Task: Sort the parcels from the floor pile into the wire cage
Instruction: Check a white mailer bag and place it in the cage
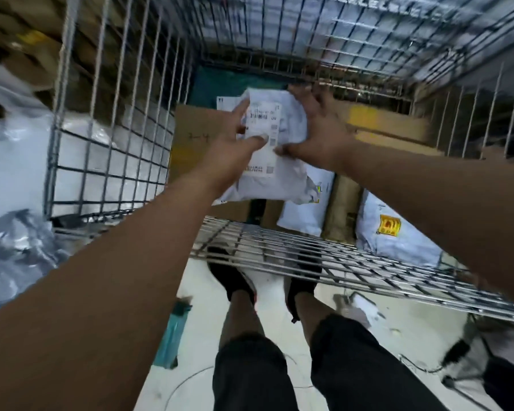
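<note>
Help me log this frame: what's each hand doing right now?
Left hand: grips the white parcel, thumb on its label.
Right hand: grips the same parcel's other side.

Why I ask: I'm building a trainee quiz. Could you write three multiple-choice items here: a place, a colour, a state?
1. Where is the white plastic mailer parcel with the printed label?
A. Over the brown cardboard boxes inside the grey wire cage
B. On a wooden shelf
C. In a blue bin
2. What colour is the square sticker on the white bag lying in the cage?
A. Green
B. Yellow
C. Red
3. How is the parcel held?
A. By the left hand and right hand together
B. By one hand alone
C. By neither hand
Answers: 1 A, cardboard lies beneath it; 2 B, plainly yellow; 3 A, both thumbs lie on it.
</note>
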The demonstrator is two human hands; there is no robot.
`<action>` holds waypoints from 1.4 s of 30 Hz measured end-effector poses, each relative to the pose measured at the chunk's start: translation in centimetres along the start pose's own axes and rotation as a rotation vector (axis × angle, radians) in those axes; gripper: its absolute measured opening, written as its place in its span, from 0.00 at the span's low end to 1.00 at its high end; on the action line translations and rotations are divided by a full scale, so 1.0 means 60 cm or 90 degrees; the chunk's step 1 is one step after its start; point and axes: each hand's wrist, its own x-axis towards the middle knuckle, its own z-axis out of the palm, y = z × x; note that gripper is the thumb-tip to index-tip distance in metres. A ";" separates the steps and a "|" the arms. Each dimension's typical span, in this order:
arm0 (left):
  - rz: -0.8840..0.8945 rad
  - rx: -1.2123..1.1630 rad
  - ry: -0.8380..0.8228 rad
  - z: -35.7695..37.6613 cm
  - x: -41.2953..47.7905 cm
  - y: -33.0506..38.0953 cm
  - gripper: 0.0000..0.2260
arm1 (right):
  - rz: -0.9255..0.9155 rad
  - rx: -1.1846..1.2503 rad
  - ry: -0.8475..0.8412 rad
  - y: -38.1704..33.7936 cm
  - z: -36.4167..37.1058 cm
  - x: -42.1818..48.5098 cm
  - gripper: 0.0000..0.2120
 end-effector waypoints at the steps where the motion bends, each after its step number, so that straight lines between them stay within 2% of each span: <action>1: -0.025 0.006 -0.009 0.006 0.019 -0.018 0.32 | 0.019 0.010 0.000 0.013 0.020 0.005 0.54; 4: -0.057 0.051 -0.031 0.027 0.076 -0.070 0.34 | 0.091 0.071 0.013 0.056 0.084 0.024 0.52; 7: -0.075 0.140 -0.074 0.042 0.122 -0.126 0.36 | 0.107 0.034 0.003 0.104 0.143 0.039 0.45; 10: -0.053 0.254 -0.140 0.056 0.156 -0.179 0.47 | 0.117 0.016 0.011 0.139 0.188 0.050 0.44; 13: -0.043 0.338 -0.157 0.064 0.179 -0.223 0.53 | 0.101 0.037 0.022 0.153 0.213 0.057 0.42; 16: 0.004 0.349 -0.134 0.062 0.191 -0.247 0.56 | 0.111 0.075 0.035 0.165 0.229 0.067 0.49; 25: -0.027 0.470 -0.147 0.079 0.202 -0.256 0.52 | 0.137 0.038 0.028 0.196 0.260 0.074 0.52; 29: -0.032 0.543 -0.165 0.089 0.216 -0.246 0.41 | 0.158 -0.037 0.022 0.201 0.261 0.076 0.54; 31: -0.035 0.598 -0.178 0.091 0.223 -0.245 0.44 | 0.161 -0.066 0.013 0.200 0.260 0.078 0.54; 35: -0.071 0.687 -0.170 0.090 0.225 -0.248 0.58 | 0.150 -0.092 0.011 0.194 0.257 0.079 0.53; 42: -0.087 0.696 -0.121 0.097 0.218 -0.253 0.59 | 0.172 -0.125 0.014 0.186 0.266 0.072 0.52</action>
